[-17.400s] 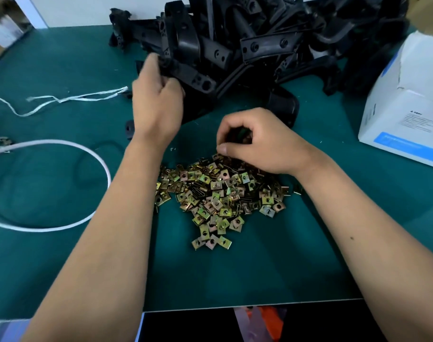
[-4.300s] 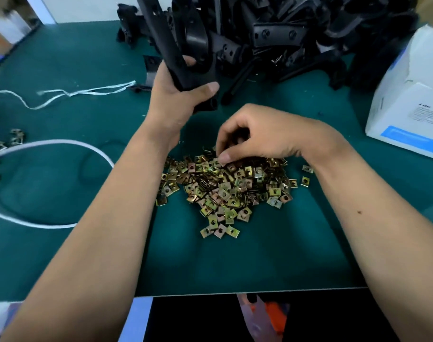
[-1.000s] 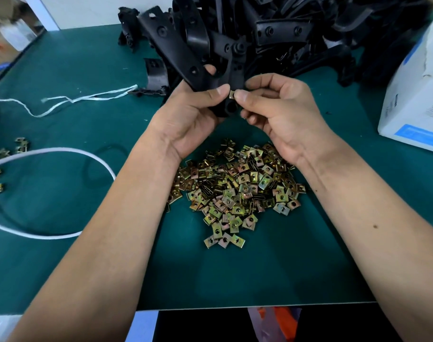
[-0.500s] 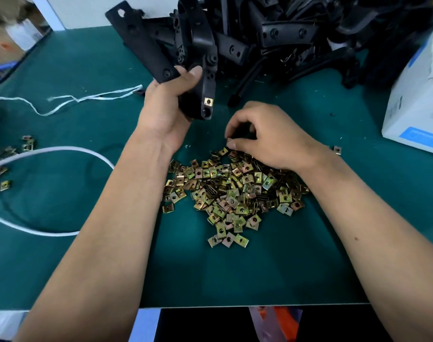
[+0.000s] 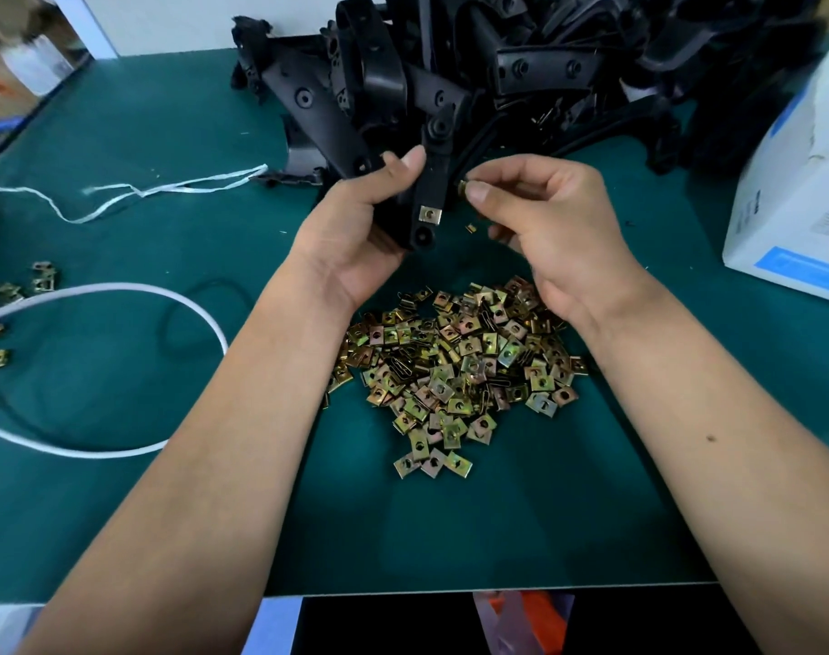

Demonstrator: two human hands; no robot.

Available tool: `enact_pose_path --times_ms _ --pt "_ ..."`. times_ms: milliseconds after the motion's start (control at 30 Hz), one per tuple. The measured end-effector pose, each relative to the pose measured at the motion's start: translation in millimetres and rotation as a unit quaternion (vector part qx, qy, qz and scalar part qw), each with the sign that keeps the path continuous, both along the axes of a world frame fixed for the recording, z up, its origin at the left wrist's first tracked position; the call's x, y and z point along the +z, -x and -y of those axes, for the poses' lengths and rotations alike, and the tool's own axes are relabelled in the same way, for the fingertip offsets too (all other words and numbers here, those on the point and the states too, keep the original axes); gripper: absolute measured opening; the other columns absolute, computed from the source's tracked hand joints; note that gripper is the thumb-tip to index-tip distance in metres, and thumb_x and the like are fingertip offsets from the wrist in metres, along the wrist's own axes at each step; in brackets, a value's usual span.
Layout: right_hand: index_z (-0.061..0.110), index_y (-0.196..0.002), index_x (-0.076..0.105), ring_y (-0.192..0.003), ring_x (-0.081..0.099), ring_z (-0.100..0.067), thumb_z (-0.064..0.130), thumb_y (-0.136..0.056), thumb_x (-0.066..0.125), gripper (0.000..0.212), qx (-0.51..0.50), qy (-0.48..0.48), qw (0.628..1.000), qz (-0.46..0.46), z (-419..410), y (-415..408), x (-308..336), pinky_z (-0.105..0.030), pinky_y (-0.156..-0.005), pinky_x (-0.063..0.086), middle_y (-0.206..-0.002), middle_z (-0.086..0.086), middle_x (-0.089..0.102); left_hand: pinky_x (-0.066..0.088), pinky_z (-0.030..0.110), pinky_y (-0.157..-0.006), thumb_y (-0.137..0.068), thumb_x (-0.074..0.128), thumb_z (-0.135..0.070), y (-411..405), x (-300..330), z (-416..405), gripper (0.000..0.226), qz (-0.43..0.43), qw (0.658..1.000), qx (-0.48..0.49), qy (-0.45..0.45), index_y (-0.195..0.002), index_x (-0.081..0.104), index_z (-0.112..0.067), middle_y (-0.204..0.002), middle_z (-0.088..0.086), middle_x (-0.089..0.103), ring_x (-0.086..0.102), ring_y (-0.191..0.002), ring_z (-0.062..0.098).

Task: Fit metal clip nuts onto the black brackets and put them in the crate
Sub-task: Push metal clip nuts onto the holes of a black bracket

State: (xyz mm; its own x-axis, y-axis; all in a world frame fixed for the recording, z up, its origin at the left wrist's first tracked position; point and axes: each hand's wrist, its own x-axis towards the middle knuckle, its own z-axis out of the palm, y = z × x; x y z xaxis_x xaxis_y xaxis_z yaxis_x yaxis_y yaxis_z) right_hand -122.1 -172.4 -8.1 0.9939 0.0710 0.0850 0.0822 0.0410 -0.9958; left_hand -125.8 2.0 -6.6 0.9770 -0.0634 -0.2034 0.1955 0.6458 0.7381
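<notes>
My left hand (image 5: 356, 234) grips a black bracket (image 5: 427, 148) above the green mat, palm up, thumb on its front. One arm of the bracket hangs down and carries a fitted clip nut (image 5: 429, 214) near its lower end. My right hand (image 5: 549, 224) pinches a loose clip nut (image 5: 464, 187) between thumb and forefinger, just right of that arm and apart from it. A heap of brass-coloured clip nuts (image 5: 455, 371) lies on the mat below both hands. No crate is in view.
A big pile of black brackets (image 5: 568, 54) fills the back of the green mat (image 5: 450, 527). A white cardboard box (image 5: 800, 191) stands at the right. A white cord loop (image 5: 119, 371), white string (image 5: 167, 191) and a few stray clip nuts (image 5: 20, 295) lie at the left.
My right hand rose from the heap with a clip nut and now holds it beside the bracket arm. My left hand turned the bracket so the fitted arm hangs down.
</notes>
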Motion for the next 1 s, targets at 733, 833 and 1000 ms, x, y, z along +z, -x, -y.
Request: enact_pose_path --times_ms 733,833,1000 --pt "0.007 -0.089 0.074 -0.069 0.061 -0.011 -0.002 -0.086 0.077 0.010 -0.027 -0.100 0.995 -0.001 -6.6 1.2 -0.1 -0.024 -0.064 0.050 -0.078 -0.006 0.071 0.061 0.036 -0.084 -0.092 0.069 -0.010 -0.7 -7.0 7.3 0.013 -0.007 0.999 -0.031 -0.022 -0.086 0.079 -0.008 -0.099 0.006 0.074 0.073 -0.091 0.021" --pt "0.008 -0.091 0.072 -0.067 0.061 -0.009 -0.002 -0.085 0.078 0.013 -0.017 -0.092 0.996 0.003 -4.7 0.9 0.3 -0.024 -0.065 0.050 -0.076 -0.003 0.070 0.061 0.033 -0.078 -0.094 0.067 -0.010 0.7 -5.8 6.0 0.017 0.001 0.999 -0.039 -0.028 -0.081 0.079 -0.009 -0.090 0.004 0.075 0.074 -0.085 0.019" --pt "0.006 -0.093 0.068 -0.065 0.061 -0.010 -0.004 -0.084 0.078 0.016 -0.004 -0.073 0.997 0.003 -1.4 0.6 2.2 -0.025 -0.065 0.050 -0.072 -0.002 0.067 0.061 0.033 -0.080 -0.094 0.067 -0.008 3.8 -2.1 5.2 0.005 0.003 0.998 -0.050 -0.040 -0.097 0.069 -0.006 -0.089 0.004 0.076 0.074 -0.087 0.019"
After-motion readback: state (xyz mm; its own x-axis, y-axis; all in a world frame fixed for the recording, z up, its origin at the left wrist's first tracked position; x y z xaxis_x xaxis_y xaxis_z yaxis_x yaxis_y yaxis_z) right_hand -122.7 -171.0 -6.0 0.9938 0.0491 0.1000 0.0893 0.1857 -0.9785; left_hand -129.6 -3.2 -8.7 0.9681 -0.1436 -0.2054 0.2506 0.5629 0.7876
